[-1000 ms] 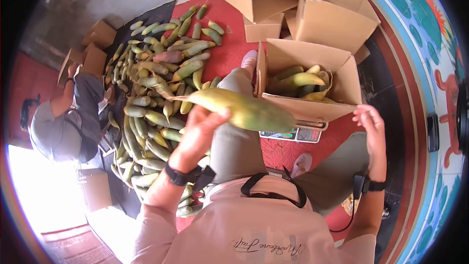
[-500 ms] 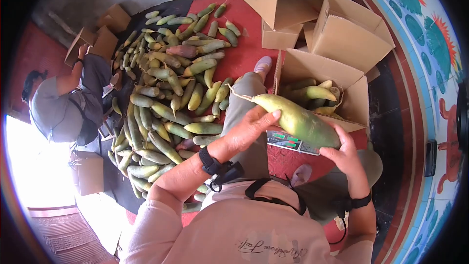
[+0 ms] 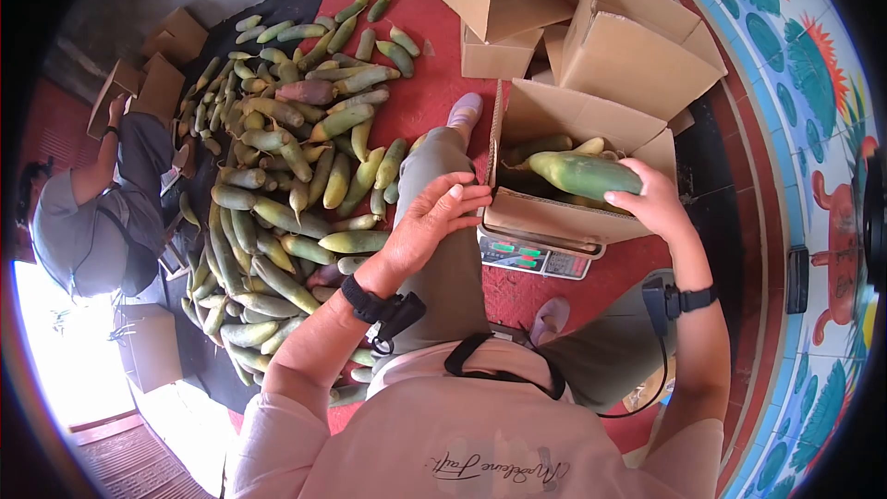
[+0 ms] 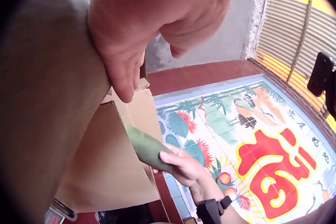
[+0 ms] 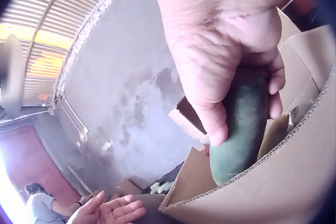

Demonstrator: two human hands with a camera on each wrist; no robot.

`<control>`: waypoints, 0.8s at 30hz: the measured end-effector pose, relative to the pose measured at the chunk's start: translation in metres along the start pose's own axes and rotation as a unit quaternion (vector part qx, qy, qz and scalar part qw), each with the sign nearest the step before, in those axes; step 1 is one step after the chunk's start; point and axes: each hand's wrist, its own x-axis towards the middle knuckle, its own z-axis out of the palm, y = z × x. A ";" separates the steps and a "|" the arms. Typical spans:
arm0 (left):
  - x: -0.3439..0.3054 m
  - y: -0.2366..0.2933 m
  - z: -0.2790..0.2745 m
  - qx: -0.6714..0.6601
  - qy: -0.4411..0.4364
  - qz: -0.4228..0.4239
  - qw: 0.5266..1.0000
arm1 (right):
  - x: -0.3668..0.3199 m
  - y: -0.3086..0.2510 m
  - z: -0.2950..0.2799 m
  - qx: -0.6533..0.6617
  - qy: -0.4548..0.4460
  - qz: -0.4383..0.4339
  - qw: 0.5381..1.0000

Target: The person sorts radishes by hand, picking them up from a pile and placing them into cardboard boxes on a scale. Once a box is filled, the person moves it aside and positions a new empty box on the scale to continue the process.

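My right hand (image 3: 651, 199) grips the thick end of a large green radish (image 3: 575, 172) at the mouth of an open cardboard box (image 3: 545, 222). In the right wrist view, the thumb lies along one side of the radish and fingers curl round the other. More radishes (image 3: 540, 144) lie inside the box, partly hidden by the held one. Beside the box's near left corner is my left hand (image 3: 432, 222), its fingers stretched out and holding nothing. Under the box, a scale (image 3: 531, 257) shows a lit display.
A large heap of green radishes (image 3: 277, 194) covers the floor to the left. More cardboard boxes (image 3: 637, 42) stand behind the box. Another person (image 3: 97, 222) sits at the far left near small boxes (image 3: 157, 83). A tiled wall (image 3: 822, 222) runs along the right.
The radish, held in both hands over the scale half a second ago, has moved to the box in the right hand. The left hand has let go of it and moved left.
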 end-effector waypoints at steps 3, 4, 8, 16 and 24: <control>0.000 0.000 0.001 0.005 -0.006 -0.002 1.000 | 0.021 -0.003 0.010 -0.067 -0.036 0.008 0.997; -0.001 0.000 0.001 0.003 -0.005 -0.003 1.000 | 0.029 0.007 0.020 -0.074 -0.043 -0.013 0.996; -0.002 0.001 0.001 0.011 -0.009 0.003 1.000 | 0.044 0.039 0.040 -0.071 -0.048 -0.004 0.996; -0.002 -0.001 0.002 0.000 0.006 0.003 1.000 | -0.010 0.048 0.002 -0.037 0.084 0.000 0.996; -0.002 -0.001 0.007 0.010 0.021 0.002 1.000 | -0.087 0.098 -0.041 0.143 0.276 0.106 0.944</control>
